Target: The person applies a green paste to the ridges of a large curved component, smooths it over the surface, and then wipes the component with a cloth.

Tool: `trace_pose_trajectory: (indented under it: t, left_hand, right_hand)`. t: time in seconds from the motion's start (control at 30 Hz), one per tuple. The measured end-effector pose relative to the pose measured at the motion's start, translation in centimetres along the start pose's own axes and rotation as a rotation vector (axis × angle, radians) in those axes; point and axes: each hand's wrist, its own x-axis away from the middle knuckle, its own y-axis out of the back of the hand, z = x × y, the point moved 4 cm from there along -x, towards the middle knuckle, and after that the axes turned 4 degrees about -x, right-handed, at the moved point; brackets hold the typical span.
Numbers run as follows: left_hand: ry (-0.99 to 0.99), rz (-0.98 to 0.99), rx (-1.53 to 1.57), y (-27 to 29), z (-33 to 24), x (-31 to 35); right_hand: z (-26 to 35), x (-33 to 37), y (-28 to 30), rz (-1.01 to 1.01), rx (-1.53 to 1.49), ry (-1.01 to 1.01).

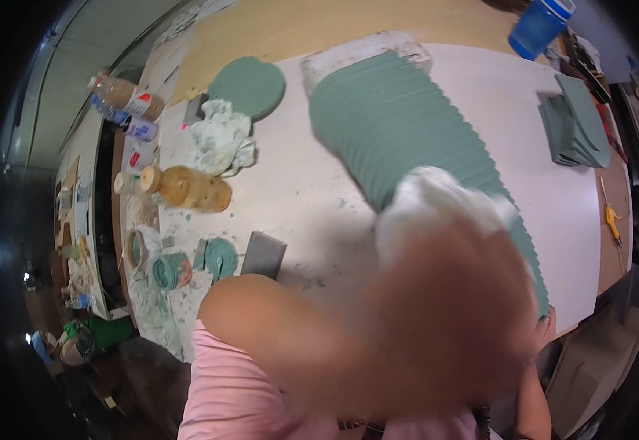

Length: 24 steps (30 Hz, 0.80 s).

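A long row of overlapping flat green pieces (400,110) with rounded ends runs from the far middle of the table toward the near right. My left hand (451,293), smeared by motion and close to the camera, reaches across from the pink sleeve. It holds a crumpled white cloth (437,194) over the middle of the row, seemingly against the pieces. At the row's near end my right hand (547,328) has its fingers curled at the edge of the last pieces. My left arm and hand hide part of the row and most of my right forearm.
A worn white block (367,48) stands behind the row. Leftward are a round green stack (250,88), a crumpled rag (223,139), a bottle of brown liquid (191,189), a jar of green paste (171,271) and a grey block (264,254). More green pieces (572,125) stand right, near a yellow-handled tool (612,222).
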Motion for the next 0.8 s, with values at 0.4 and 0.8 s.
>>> trace_pose_trajectory:
  t: [0.4,0.8]
  left_hand:
    - [-0.050,-0.473,0.221,-15.2,12.7,-14.2]
    - [-0.146,-0.486,0.126,-14.1,13.4,-11.9]
  right_hand:
    - [2.6,-0.5,-0.3,0.070,-0.026,0.016]
    - [3.3,-0.6,-0.6,0.042,-0.066,0.067]
